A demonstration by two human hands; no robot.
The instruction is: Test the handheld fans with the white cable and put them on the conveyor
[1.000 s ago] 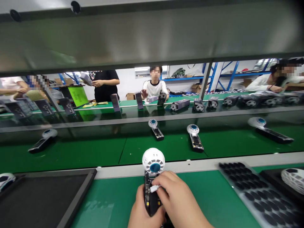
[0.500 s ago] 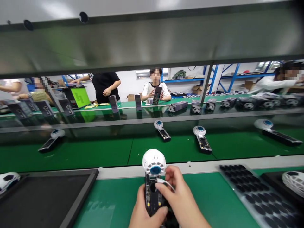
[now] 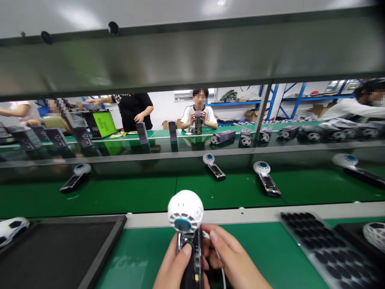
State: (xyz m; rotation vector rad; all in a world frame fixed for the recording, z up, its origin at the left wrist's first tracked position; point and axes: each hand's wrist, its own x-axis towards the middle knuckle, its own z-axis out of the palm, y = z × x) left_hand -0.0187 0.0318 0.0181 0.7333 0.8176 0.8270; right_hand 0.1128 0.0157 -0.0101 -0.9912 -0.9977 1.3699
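Observation:
My left hand (image 3: pixel 174 267) grips the black handle of a handheld fan (image 3: pixel 189 257), with the thumb pressed on its see-through back. The fan's round white head (image 3: pixel 185 210) with a blue centre stands upward above my fingers. My right hand (image 3: pixel 230 257) is beside the handle, its fingers curled around a thin white cable (image 3: pixel 217 255). The cable runs from near the handle down past the bottom of the view. Its far end is hidden. The handle's lower end is cut off by the frame.
A black tray (image 3: pixel 60 251) lies to my left with a white fan part (image 3: pixel 12 230) at its corner. To my right are a grey mat with dark oval pads (image 3: pixel 326 251) and white mesh fan shells (image 3: pixel 374 237). Several fans lie on the green conveyor belt (image 3: pixel 120 196) ahead, below an overhead metal panel (image 3: pixel 180 52).
The fan has moved slightly left and tilted, its head turned more toward me. The white cable now runs down from my right hand, which has moved away from the handle's face.

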